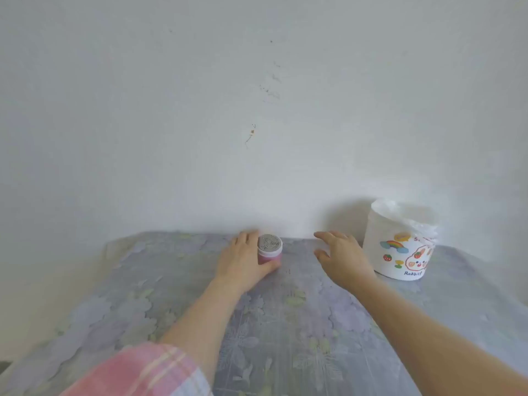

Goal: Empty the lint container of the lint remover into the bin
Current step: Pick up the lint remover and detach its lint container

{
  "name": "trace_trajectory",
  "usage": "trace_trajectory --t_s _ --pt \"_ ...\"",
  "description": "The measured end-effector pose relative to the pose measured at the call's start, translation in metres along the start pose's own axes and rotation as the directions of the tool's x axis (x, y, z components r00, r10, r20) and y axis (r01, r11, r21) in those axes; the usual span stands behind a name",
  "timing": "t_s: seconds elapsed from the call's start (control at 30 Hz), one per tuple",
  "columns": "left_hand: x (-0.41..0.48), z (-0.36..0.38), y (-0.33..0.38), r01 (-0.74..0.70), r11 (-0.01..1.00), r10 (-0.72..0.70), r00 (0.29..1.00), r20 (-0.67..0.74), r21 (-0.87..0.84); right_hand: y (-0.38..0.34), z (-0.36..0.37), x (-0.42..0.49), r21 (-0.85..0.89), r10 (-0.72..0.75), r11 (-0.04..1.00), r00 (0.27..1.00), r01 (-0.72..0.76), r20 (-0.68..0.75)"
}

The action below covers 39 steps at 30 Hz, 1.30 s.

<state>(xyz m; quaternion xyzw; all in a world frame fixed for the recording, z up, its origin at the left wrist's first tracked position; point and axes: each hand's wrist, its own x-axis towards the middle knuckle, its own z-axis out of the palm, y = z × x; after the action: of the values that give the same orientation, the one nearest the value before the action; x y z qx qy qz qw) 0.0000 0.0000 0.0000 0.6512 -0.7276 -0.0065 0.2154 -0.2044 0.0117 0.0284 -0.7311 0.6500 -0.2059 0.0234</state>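
A small lint remover (270,249) with a pink body and a round silver mesh top stands upright on the table, near the wall. My left hand (243,262) wraps around its left side, thumb curled under its front. My right hand (340,257) hovers open a little to the right of it, fingers spread, touching nothing. Further right stands a small white bin (400,247) with rabbit and rainbow stickers and a clear plastic liner folded over its rim.
The table is covered with a purple-grey floral cloth (285,324). A plain white wall (257,110) rises directly behind the table's far edge. A pink plaid sleeve (137,370) shows at the lower left.
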Motion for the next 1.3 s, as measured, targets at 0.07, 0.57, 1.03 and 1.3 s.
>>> trace_trajectory --t_s 0.07,0.57,1.03,1.3 --pt "0.003 0.002 0.003 0.004 1.0 -0.004 1.0 -0.004 -0.007 0.004 0.002 0.002 -0.002 0.013 1.0 1.0 -0.013 0.01" --pt "0.01 -0.004 0.016 0.019 1.0 -0.019 0.999 -0.049 0.007 0.018 0.003 0.004 -0.012 0.027 1.0 0.999 -0.027 0.035" --pt "0.005 -0.04 0.017 -0.025 0.973 0.06 0.987 0.147 -0.23 0.013 -0.021 -0.011 0.014 0.009 1.0 1.0 -0.009 0.024" --pt "-0.002 -0.052 0.026 -0.06 0.943 0.156 0.948 0.276 -0.328 0.007 -0.027 -0.024 0.09 -0.009 0.996 0.996 0.001 0.09"
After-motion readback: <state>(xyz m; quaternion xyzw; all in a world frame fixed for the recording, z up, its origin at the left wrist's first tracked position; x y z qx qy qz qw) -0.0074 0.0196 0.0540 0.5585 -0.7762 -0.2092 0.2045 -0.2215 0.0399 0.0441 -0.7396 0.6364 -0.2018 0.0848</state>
